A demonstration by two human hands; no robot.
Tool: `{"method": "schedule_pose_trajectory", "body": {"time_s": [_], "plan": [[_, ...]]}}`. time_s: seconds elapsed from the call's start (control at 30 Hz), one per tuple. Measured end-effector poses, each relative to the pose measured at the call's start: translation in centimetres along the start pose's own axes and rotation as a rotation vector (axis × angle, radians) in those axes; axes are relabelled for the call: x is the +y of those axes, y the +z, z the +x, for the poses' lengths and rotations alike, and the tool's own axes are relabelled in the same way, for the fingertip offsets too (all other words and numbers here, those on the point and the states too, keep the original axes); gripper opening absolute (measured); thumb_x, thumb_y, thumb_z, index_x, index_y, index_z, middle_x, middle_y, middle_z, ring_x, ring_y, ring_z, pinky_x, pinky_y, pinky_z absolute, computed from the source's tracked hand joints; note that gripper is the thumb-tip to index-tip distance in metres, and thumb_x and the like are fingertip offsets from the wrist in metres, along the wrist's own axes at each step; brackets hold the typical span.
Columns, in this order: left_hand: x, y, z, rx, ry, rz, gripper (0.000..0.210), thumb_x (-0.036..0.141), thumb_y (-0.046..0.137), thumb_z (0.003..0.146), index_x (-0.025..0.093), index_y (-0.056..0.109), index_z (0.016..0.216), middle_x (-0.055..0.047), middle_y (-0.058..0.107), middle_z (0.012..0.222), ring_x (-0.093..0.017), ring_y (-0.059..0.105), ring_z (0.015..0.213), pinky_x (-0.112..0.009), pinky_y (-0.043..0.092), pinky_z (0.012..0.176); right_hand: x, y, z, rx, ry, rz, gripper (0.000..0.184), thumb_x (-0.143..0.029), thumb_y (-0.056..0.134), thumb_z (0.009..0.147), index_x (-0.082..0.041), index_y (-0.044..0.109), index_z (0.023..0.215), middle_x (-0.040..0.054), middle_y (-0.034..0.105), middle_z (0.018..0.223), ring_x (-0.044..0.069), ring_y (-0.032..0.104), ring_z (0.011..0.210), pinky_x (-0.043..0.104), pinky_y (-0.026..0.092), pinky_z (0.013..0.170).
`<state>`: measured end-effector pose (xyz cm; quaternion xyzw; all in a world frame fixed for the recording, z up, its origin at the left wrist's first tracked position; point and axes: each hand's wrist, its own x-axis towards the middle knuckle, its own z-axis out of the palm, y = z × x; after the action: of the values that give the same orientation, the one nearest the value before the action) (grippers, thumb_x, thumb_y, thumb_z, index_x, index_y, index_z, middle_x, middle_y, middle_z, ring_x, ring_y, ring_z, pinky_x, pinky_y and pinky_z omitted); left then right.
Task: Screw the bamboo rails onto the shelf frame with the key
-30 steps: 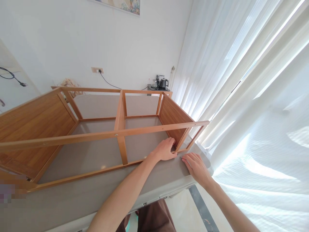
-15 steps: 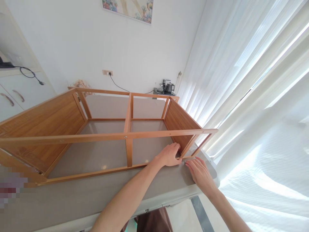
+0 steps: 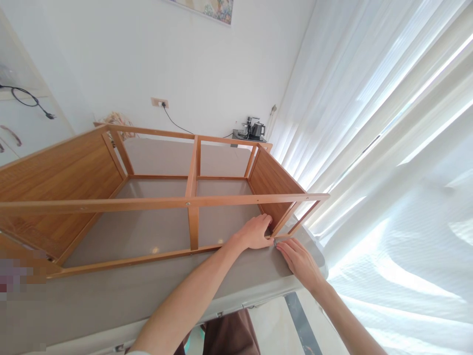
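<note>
A brown wooden shelf frame (image 3: 190, 190), with solid end panels and open rails, lies across the grey tabletop. My left hand (image 3: 254, 233) is wrapped round its lower near rail, close to the right end panel (image 3: 279, 180). Just right of it, my right hand (image 3: 300, 259) is closed in a pinch on a small thin metal piece (image 3: 275, 242) at the outer side of that rail. The piece is too small to tell whether it is a screw or a key. Fingertips of both hands are nearly touching.
The grey table (image 3: 236, 291) has a rounded right corner beside white curtains (image 3: 369, 207). At the back stand a black kettle (image 3: 258, 129) and a wall socket (image 3: 159, 102) with a cord. Blurred pixels cover something at the lower left.
The camera view has shifted slightly, so the frame appears a little up and left. My right fingertips are closer to the rail and the metal piece shows less. My left hand keeps its grip.
</note>
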<state>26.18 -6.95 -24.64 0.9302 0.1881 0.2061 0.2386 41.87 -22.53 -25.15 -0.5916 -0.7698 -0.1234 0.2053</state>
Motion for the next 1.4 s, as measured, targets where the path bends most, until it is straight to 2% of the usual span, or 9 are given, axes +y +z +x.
{"method": "schedule_pose_trajectory", "body": {"time_s": [0.07, 0.23, 0.4, 0.7, 1.4], "plan": [[0.03, -0.04, 0.01, -0.011, -0.012, 0.003, 0.033, 0.036, 0.069, 0.075, 0.023, 0.045, 0.093, -0.007, 0.063, 0.103, -0.026, 0.063, 0.093, -0.038, 0.050, 0.080, 0.15, 0.03, -0.01, -0.020, 0.009, 0.026, 0.026, -0.019, 0.040, 0.102, -0.024, 0.066, 0.103, 0.0065, 0.070, 0.093, 0.021, 0.064, 0.090, 0.033, 0.055, 0.075], [-0.23, 0.27, 0.07, -0.005, -0.008, 0.007, 0.034, 0.038, 0.069, 0.076, 0.023, 0.045, 0.095, -0.007, 0.064, 0.103, -0.026, 0.063, 0.094, -0.039, 0.050, 0.083, 0.77, 0.52, -0.36, -0.052, 0.001, 0.036, 0.024, -0.015, 0.042, 0.101, -0.023, 0.064, 0.105, 0.0075, 0.068, 0.097, 0.023, 0.063, 0.099, 0.034, 0.056, 0.079], [-0.39, 0.49, 0.13, 0.005, -0.001, 0.004, 0.035, 0.037, 0.070, 0.075, 0.023, 0.045, 0.095, -0.007, 0.063, 0.104, -0.026, 0.063, 0.093, -0.038, 0.050, 0.082, 0.66, 0.32, -0.29, -0.079, -0.025, 0.030, 0.026, -0.014, 0.040, 0.101, -0.023, 0.064, 0.106, 0.0076, 0.067, 0.097, 0.023, 0.063, 0.097, 0.036, 0.056, 0.080], [-0.37, 0.35, 0.08, -0.003, -0.002, -0.019, 0.034, 0.037, 0.070, 0.075, 0.023, 0.046, 0.094, -0.007, 0.063, 0.104, -0.026, 0.063, 0.094, -0.038, 0.050, 0.081, 0.71, 0.35, -0.41, -0.051, -0.034, 0.080, 0.028, -0.015, 0.043, 0.100, -0.025, 0.065, 0.114, 0.0061, 0.071, 0.102, 0.022, 0.066, 0.100, 0.037, 0.059, 0.083], [-0.65, 0.63, 0.12, 0.009, 0.018, -0.007, 0.034, 0.039, 0.068, 0.075, 0.023, 0.045, 0.094, -0.007, 0.063, 0.102, -0.026, 0.063, 0.091, -0.038, 0.050, 0.078, 0.94, 0.61, -0.57, -0.044, 0.021, 0.131, 0.026, -0.015, 0.041, 0.102, -0.023, 0.063, 0.113, 0.0073, 0.069, 0.106, 0.022, 0.063, 0.104, 0.039, 0.056, 0.087]]}}
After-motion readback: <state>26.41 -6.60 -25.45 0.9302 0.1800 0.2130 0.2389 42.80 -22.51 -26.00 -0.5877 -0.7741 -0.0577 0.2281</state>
